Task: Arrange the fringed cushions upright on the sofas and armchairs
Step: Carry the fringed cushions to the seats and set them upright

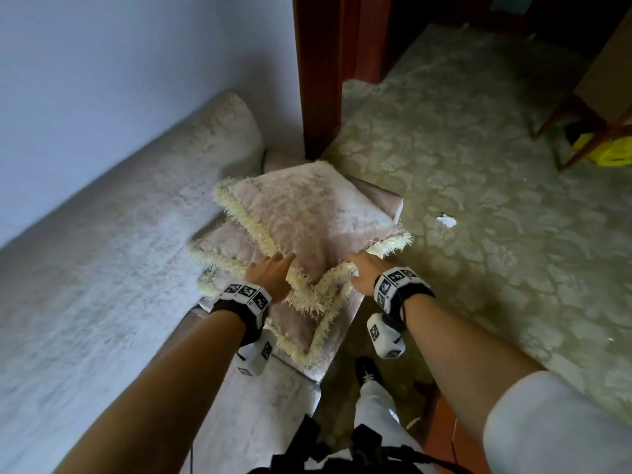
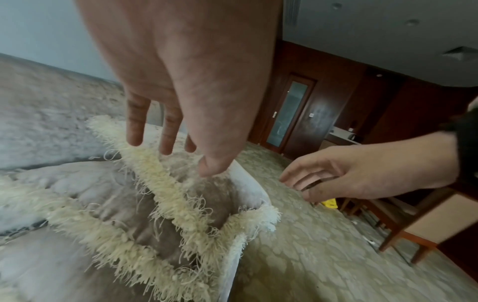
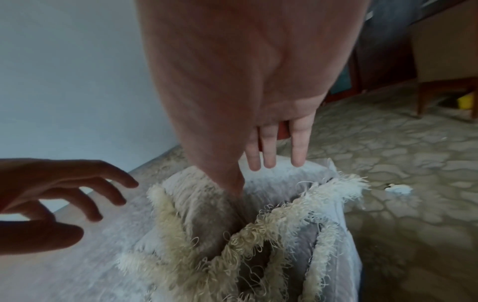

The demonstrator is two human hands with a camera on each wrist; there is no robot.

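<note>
The top cushion [image 1: 304, 213] lies flat on a stack of fringed cushions [image 1: 260, 265] at the sofa [image 1: 102, 251] end, centre of the head view. The left hand [image 1: 270, 273] and right hand [image 1: 362, 271] reach its near edge, fingers [image 2: 134, 122] spread and straight, gripping nothing. Risk: a grasp on the loose fringe [image 2: 165, 194] alone lets the cushion sag or slip. Risk: lifting the top cushion drags the lower ones toward the carpet [image 1: 478, 200] at right.
</note>
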